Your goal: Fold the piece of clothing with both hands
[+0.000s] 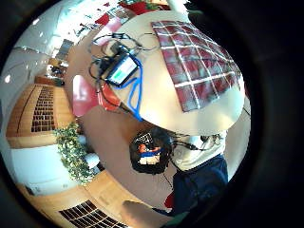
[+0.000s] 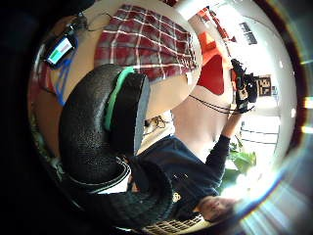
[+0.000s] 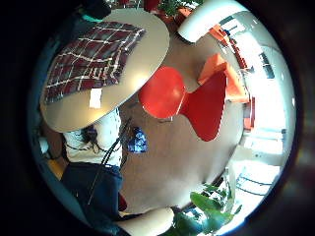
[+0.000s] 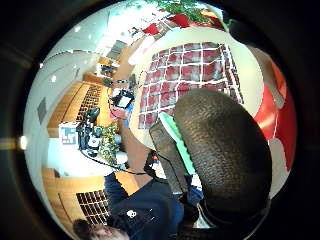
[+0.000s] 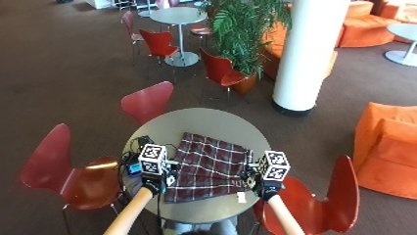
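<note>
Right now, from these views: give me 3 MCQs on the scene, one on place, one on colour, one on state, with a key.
1. Where is the small device with the blue cable?
A. On the table, on the left-hand side of the cloth
B. On a red chair
C. On top of the cloth

2. What colour is the piece of clothing?
A. Plain blue
B. Dark red plaid with white lines
C. Green stripes

3. What state is the clothing in?
A. Lifted off the table
B. Rolled up in one hand
C. Lying flat on the table, neither hand gripping it

Key:
1 A: the device sits on the round table beside the clothing.
2 B: the outside view shows dark red plaid.
3 C: the left hand and right hand are raised above the clothing, which lies flat.
</note>
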